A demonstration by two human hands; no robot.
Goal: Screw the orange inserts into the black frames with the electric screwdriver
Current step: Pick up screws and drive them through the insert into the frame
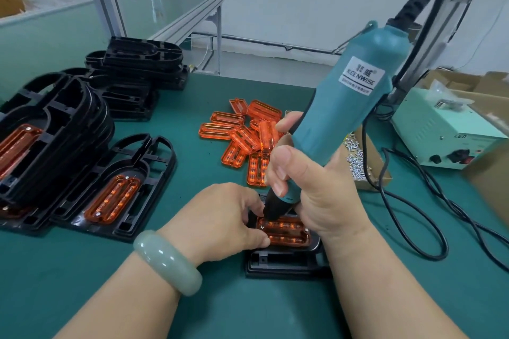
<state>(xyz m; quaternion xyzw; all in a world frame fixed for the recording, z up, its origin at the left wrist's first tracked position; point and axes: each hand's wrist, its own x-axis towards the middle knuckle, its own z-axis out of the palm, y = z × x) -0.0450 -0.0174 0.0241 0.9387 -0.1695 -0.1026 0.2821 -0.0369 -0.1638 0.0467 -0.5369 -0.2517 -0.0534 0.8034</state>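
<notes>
My right hand [311, 184] grips the teal electric screwdriver [347, 102], tilted, its black tip down on the left end of an orange insert [286, 232]. That insert sits in a black frame [286, 263] on the green mat in front of me. My left hand [225, 217] rests on the frame's left side, with its fingertips curled against the insert's edge beside the tip. The frame's far end is hidden behind both hands. A loose pile of orange inserts [245, 132] lies beyond the hands.
A finished frame with insert [115, 190] lies at left beside a stack of assembled frames [46, 132]. Empty black frames [137, 69] are stacked further back. Small screws [358, 157] fill a cardboard tray at right. A pale green power box [440, 129] and black cables [413, 215] lie right.
</notes>
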